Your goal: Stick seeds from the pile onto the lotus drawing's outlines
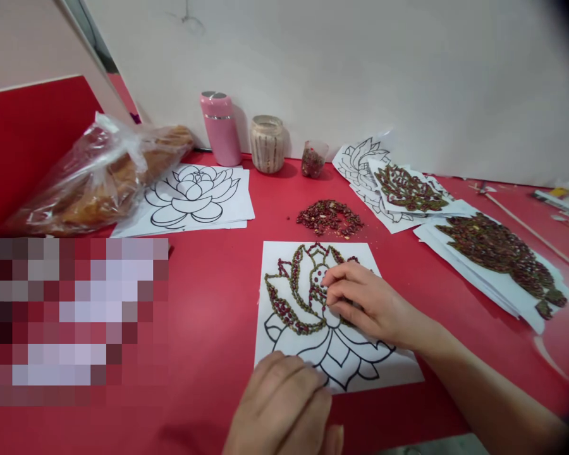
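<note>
Left hand point(284, 404): nearest the camera, at 6 o'clock; fingers curled loosely, knuckles up, fingertips pressing the lower edge of the lotus sheet point(346, 370) to pin it; holds nothing visible.

Right hand point(360, 303): just beyond, coming in from 4 o'clock; fingertips point(326, 282) pinched together over the flower's centre, apparently on a single bean, too small to confirm.

Lotus sheet: flat on the red bench point(208, 303), centre. Upper petals filled with red and green beans; lower petals bare outline. Step judged: bean-by-bean filling, roughly half done. Next move calls for a fresh bean and steady placement inside the lines.

Loose bean pile point(329, 218): at 12 o'clock of the sheet, near it.

Finished bean pictures point(497, 253): stacked at 2 o'clock.

Blank lotus outlines point(194, 196): at 10 o'clock.

Plastic bag point(95, 177): at 10 o'clock, farther left.

Pink flask point(219, 128), glass jar point(267, 144), small cup of beans point(313, 158): back edge, by the wall.
</note>
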`<state>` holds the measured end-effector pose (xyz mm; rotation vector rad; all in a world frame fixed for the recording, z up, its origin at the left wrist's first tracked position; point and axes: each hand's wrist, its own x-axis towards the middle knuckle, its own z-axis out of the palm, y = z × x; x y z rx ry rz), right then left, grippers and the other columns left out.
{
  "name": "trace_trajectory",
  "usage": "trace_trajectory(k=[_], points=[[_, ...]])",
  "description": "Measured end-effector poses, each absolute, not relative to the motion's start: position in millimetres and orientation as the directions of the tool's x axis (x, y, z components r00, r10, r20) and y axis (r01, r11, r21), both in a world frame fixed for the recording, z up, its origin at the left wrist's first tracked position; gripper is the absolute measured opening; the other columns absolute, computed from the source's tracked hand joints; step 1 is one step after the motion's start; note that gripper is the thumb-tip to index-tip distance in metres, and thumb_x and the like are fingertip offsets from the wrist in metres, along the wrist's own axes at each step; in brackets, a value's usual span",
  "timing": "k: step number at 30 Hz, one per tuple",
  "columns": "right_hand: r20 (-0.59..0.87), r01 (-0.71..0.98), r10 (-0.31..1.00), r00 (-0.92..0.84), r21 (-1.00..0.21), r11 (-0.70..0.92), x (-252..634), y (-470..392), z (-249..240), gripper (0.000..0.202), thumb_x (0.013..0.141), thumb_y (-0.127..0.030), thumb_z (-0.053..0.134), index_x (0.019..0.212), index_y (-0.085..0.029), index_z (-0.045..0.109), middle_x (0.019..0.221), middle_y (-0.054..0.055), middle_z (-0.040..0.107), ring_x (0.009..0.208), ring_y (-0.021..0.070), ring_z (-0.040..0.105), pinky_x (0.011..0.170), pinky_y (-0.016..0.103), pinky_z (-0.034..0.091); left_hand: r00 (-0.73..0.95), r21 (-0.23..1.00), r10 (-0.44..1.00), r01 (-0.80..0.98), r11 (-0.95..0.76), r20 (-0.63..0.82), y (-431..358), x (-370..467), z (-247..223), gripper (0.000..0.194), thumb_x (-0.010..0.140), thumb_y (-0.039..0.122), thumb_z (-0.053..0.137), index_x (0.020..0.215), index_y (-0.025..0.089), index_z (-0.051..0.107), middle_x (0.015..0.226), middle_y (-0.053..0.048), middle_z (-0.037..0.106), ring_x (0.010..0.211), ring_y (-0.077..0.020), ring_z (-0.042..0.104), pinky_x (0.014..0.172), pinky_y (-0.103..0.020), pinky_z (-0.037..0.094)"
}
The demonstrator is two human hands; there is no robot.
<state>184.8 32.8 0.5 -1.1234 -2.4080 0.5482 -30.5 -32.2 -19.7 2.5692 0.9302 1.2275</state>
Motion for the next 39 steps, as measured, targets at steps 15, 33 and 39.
trace_trajectory(k=[15, 33, 39], points=[[0.141, 0.689, 0.744, -0.653, -0.298, 0.661, 178, 29, 4, 0.015, 0.083, -0.015, 0.044, 0.084, -0.020, 0.058, 0.103, 0.006, 0.057, 0.094, 0.0187, 0.049, 0.082, 0.036, 0.036, 0.613, 0.358, 0.621, 0.508, -0.783, 0.488, -32, 2, -43, 0.025, 0.078, 0.022, 0.045, 0.096, 0.009, 0.057, 0.076, -0.006, 0.053, 0.066, -0.0193, 0.046, 0.053, -0.034, 0.043], [0.107, 0.689, 0.828, -0.550, -0.503, 0.523, 184, 31, 1, 0.015, 0.085, -0.019, 0.045, 0.090, -0.022, 0.058, 0.111, 0.007, 0.047, 0.088, 0.0152, 0.050, 0.079, 0.031, 0.042, 0.611, 0.334, 0.631, 0.539, -0.774, 0.478, -32, 2, -42, 0.018, 0.076, 0.021, 0.049, 0.090, 0.012, 0.057, 0.075, -0.003, 0.053, 0.064, -0.0178, 0.044, 0.052, -0.032, 0.038], [0.067, 0.736, 0.894, -0.443, -0.542, 0.406, 182, 28, 6, 0.006, 0.082, -0.019, 0.049, 0.084, -0.021, 0.054, 0.111, 0.008, 0.046, 0.105, 0.0207, 0.045, 0.087, 0.037, 0.040, 0.597, 0.337, 0.631, 0.537, -0.773, 0.496, -31, 3, -44, 0.019, 0.077, 0.021, 0.047, 0.091, 0.012, 0.056, 0.072, -0.002, 0.052, 0.063, -0.0176, 0.044, 0.052, -0.032, 0.036]])
